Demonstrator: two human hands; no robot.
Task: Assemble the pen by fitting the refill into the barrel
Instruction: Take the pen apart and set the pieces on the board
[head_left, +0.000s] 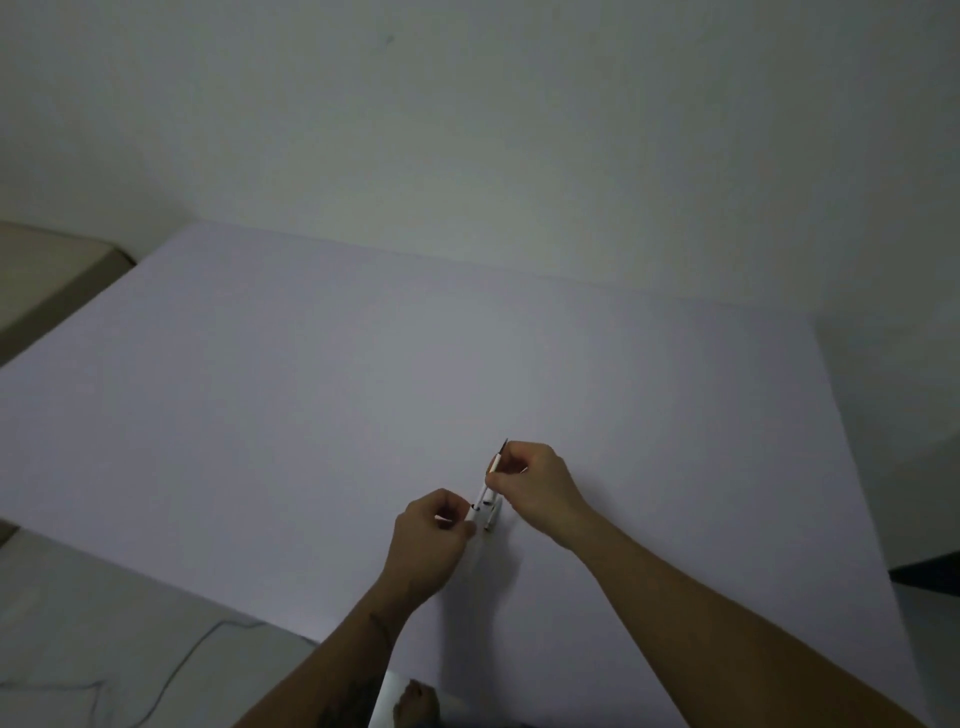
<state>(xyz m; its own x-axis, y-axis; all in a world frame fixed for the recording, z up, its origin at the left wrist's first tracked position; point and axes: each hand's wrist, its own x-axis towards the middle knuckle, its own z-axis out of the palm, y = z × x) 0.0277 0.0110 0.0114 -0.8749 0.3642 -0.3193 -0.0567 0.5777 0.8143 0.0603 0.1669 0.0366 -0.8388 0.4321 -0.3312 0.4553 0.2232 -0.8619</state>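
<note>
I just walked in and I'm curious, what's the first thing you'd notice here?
Two bare hands meet low in the middle of a big pale sheet spread over the surface. The right hand pinches a thin refill, its dark tip pointing up and away, while the left hand holds the white barrel just below it. Behind is only a plain wall.

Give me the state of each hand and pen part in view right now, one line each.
Left hand: closed on the white barrel, held above the sheet.
Right hand: pinched on the refill, near its upper end.
Barrel: tilted, open end up towards the refill.
Refill: slanted, lower end at the barrel's mouth; how far in, cannot tell.
White sheet: flat beneath both hands.
Cable: loose, beside the sheet's near-left edge.
</note>
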